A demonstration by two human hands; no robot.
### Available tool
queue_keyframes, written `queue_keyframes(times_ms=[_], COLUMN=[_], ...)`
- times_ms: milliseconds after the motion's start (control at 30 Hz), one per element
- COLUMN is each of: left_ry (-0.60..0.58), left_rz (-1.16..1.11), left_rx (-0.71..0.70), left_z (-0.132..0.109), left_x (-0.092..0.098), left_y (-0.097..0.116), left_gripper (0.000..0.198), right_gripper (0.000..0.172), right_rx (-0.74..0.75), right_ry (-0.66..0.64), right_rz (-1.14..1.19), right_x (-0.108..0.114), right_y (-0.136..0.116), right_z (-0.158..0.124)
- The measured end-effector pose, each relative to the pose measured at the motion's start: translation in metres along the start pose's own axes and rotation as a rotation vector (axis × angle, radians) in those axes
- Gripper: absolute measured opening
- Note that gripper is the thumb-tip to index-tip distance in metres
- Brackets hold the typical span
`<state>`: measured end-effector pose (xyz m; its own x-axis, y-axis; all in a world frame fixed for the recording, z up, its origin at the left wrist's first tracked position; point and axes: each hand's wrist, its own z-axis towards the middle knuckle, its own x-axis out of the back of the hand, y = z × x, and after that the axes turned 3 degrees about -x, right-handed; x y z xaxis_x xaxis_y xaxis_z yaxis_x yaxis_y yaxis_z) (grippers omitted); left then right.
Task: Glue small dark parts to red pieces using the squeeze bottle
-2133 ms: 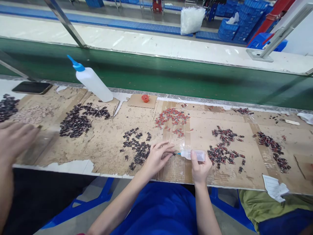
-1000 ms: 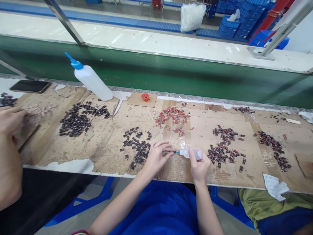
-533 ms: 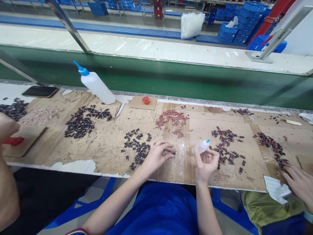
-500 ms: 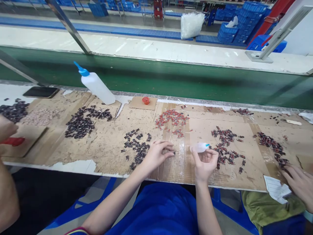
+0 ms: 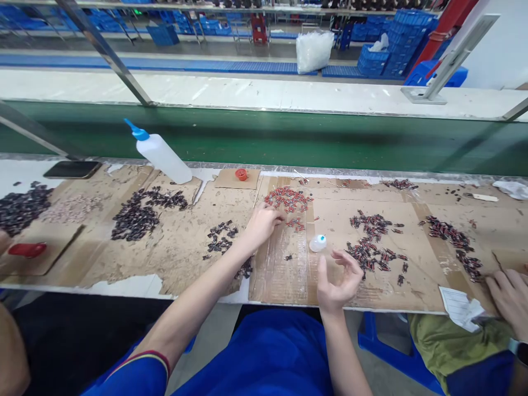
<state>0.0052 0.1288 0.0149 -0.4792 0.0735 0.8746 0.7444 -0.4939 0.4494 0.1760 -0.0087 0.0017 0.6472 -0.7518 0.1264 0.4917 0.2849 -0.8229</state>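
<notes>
My left hand (image 5: 263,222) reaches forward to the near edge of a pile of small red parts (image 5: 287,198), its fingers curled together; what they pinch is hidden. My right hand (image 5: 336,275) hovers palm-up over the cardboard sheet (image 5: 338,217), fingers apart and holding nothing. Just beyond its fingertips, a small clear squeeze bottle with a blue tip (image 5: 317,242) rests on the cardboard. One dark part (image 5: 289,257) lies alone on the taped strip between my hands. A pile of red-and-black parts (image 5: 371,245) is to the right of my right hand.
A big white squeeze bottle (image 5: 160,155) leans at the back left, near a red cap (image 5: 241,174). Dark part piles (image 5: 136,212) (image 5: 220,239) lie left. A green conveyor belt (image 5: 264,137) runs behind. Another person's hand (image 5: 509,297) rests by paper (image 5: 460,309) at the right edge.
My right hand has let go of the small bottle, which now lies on the cardboard, and has opened. My left hand has left the single part and moved forward to the red pile.
</notes>
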Motion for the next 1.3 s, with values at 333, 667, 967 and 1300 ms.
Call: queue_keyframes(times_ms=[333,667,967,1300], left_ry=[0.023,-0.064,0.113,0.231], left_rz=[-0.662,-0.804,-0.260,-0.396], left_rx=[0.107,0.168,0.020,0.020], left_z=[-0.053,-0.076,-0.083,-0.087], left_x=[0.017,0.000,-0.022,-0.011], left_y=[0.057,0.062,0.049,0.057], left_gripper=[0.012,0.014,0.012,0.014], right_gripper=[0.025,0.025,0.031,0.029], right_rx=[-0.401,-0.611,-0.555,-0.486], right_ry=[-0.407,-0.465,-0.483,-0.451], right_rz=[0.173,0.217,0.035,0.056], right_x=[-0.011,-0.013,-0.010,-0.015], right_y=[-0.019,-0.011,0.002,-0.014], right_z=[-0.022,-0.025,-0.028,-0.024])
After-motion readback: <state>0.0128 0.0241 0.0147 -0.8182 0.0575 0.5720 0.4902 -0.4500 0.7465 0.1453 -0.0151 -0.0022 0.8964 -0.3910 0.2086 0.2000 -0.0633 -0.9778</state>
